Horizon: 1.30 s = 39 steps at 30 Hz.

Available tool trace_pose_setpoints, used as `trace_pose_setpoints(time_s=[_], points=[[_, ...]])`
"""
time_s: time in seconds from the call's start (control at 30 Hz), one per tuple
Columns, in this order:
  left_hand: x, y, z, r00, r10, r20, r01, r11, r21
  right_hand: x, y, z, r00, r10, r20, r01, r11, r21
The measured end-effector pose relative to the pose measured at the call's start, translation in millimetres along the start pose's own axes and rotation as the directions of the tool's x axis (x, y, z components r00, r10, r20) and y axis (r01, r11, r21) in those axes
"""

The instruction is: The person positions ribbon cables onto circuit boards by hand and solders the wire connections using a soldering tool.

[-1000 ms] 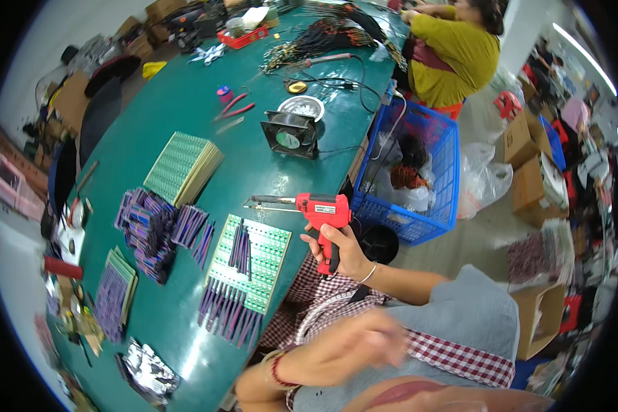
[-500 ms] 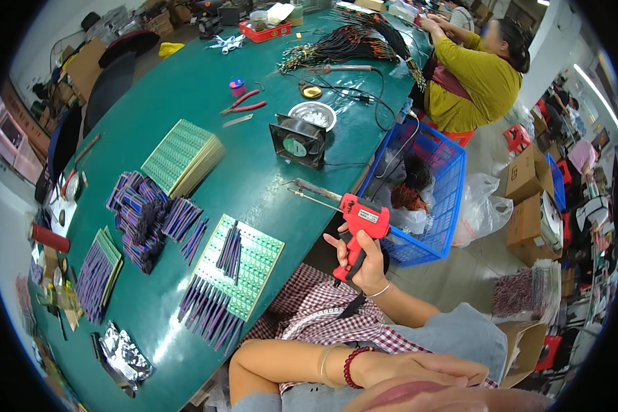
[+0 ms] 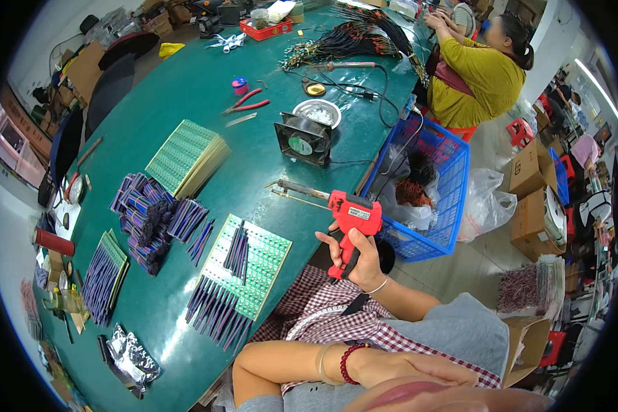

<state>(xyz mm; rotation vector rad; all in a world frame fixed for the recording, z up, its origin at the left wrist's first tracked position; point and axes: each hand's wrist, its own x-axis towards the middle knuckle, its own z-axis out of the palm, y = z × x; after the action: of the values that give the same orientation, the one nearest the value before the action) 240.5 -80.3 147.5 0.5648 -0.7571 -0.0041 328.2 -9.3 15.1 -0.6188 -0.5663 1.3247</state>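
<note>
In my right hand (image 3: 359,259) is a red and black soldering gun (image 3: 354,211), fingers wrapped round its grip. Its metal tip points left, above the table edge. Bent across my body at the bottom, my left arm wears a red bead bracelet; my left hand (image 3: 419,366) is near the lower edge, its fingers mostly hidden. Left of the soldering gun lies a green and white circuit board panel (image 3: 262,264), with purple-blue wires (image 3: 216,312) along its lower left edge and a small bunch of wires (image 3: 237,253) on top. Behind the gun stands a black fan (image 3: 302,141).
On the green table (image 3: 144,288) are stacked boards (image 3: 187,156), wire bundles (image 3: 144,220), a wired panel (image 3: 104,278), crumpled foil (image 3: 132,357), red pliers (image 3: 247,104) and a white bowl (image 3: 317,112). A blue basket (image 3: 429,240) stands on the right. A person in yellow (image 3: 470,82) sits beyond.
My right hand has moved the soldering gun slightly left, toward the circuit board panel. My left arm stays bent in about the same place. The whole view has shifted a little.
</note>
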Motion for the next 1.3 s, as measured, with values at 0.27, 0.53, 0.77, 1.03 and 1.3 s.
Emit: trace_pose_setpoints(time_s=[0.27, 0.53, 0.77, 1.03, 1.3], points=[[-7, -2, 11, 0.999, -0.035, 0.008, 0.035, 0.999, 0.033, -2, 3, 10, 0.997, -0.008, -0.071, 0.006, 1.000, -0.023], [-11, 9, 19, 0.999, -0.013, 0.041, 0.012, 0.999, 0.037, -1, 7, 24, 0.996, 0.082, -0.037, -0.084, 0.995, -0.057], [-11, 11, 22, 0.998, -0.004, 0.063, -0.001, 0.997, 0.081, -2, 9, 25, 0.998, 0.052, 0.043, -0.050, 0.997, -0.056], [-10, 20, 26, 0.998, -0.019, 0.064, 0.014, 0.997, 0.079, -1, 8, 23, 1.000, 0.020, 0.013, -0.019, 0.997, -0.078], [-12, 20, 28, 0.992, -0.017, 0.121, 0.007, 0.997, 0.082, -2, 8, 30, 1.000, 0.000, 0.012, 0.001, 0.996, -0.085]])
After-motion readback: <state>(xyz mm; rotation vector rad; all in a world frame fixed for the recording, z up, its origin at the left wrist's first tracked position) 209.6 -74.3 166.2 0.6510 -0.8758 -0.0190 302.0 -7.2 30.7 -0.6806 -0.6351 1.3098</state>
